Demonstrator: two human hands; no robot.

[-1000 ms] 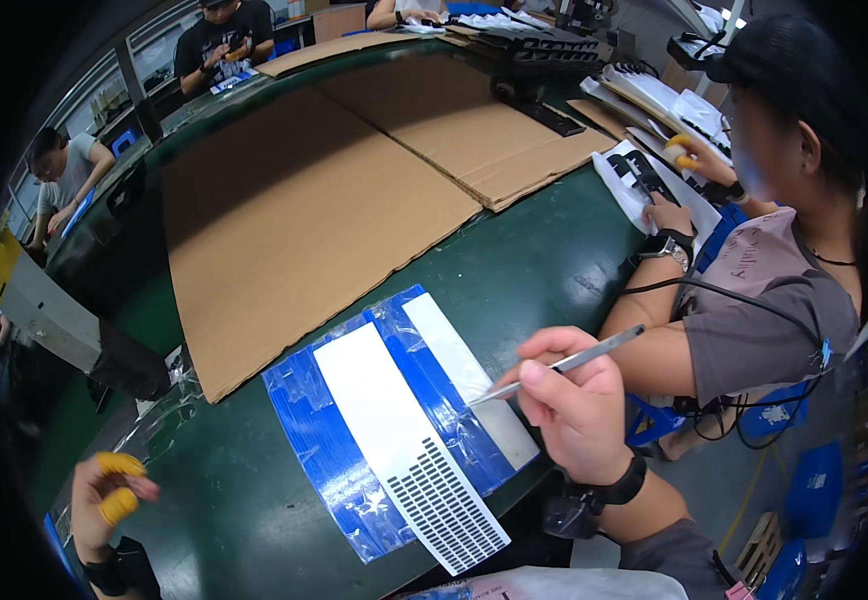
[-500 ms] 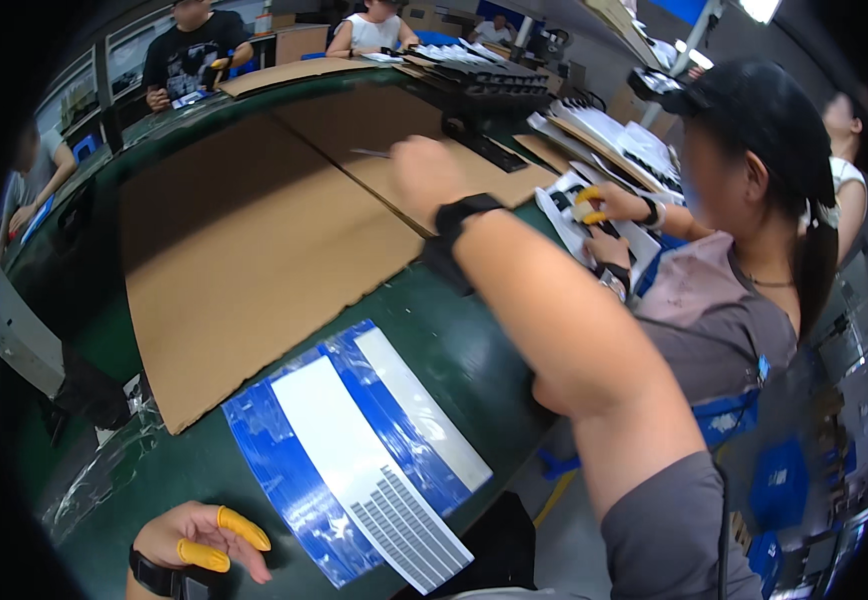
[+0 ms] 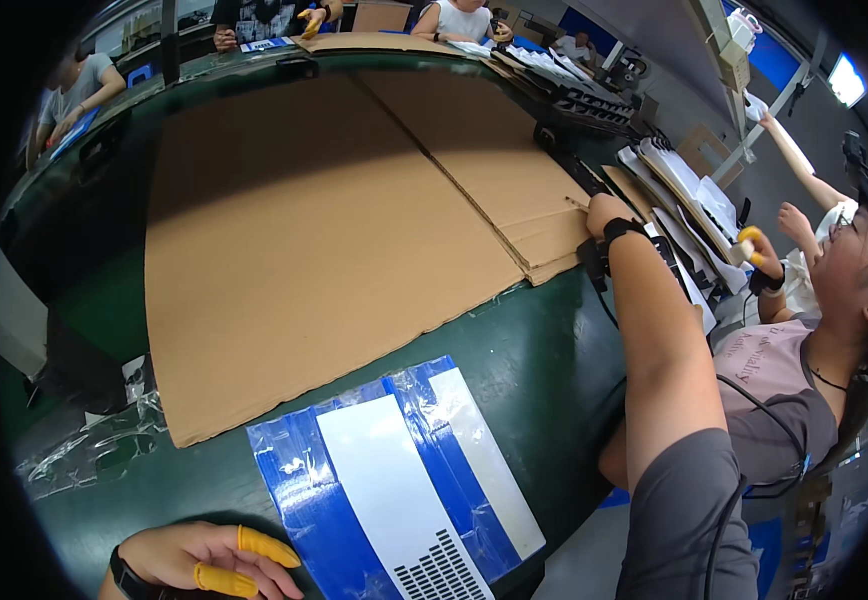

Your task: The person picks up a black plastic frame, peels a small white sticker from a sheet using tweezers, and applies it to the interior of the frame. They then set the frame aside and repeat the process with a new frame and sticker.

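Taking the blue board (image 3: 301, 490) as the clock's centre, the left hand (image 3: 209, 560) lies at 8 o'clock, just beside the board's edge; whether it touches, I cannot tell. Its fingers are half open and loosely curved, yellow covers (image 3: 267, 547) on two of them, holding nothing that shows. The right hand (image 3: 609, 212) reaches out to 1 o'clock, over the right-hand part of the cardboard (image 3: 324, 260). Its fingers, mostly hidden, close on a thin tool (image 3: 577, 204), whose short tip points toward 10 o'clock. A white sheet (image 3: 379, 480), with rows of small black labels (image 3: 444, 572) at its 5 o'clock end, lies on the board. The cardboard's near edge comes close to the board's corner at 10 o'clock; from there the strip of green table (image 3: 564, 390) widens toward 2 o'clock, where the most room lies. At 4 o'clock the board's lower corner sits near the table's rim. A co-worker (image 3: 779, 400) is past the rim at 3 o'clock, and stacked papers (image 3: 689, 190) lie between 1 and 2.
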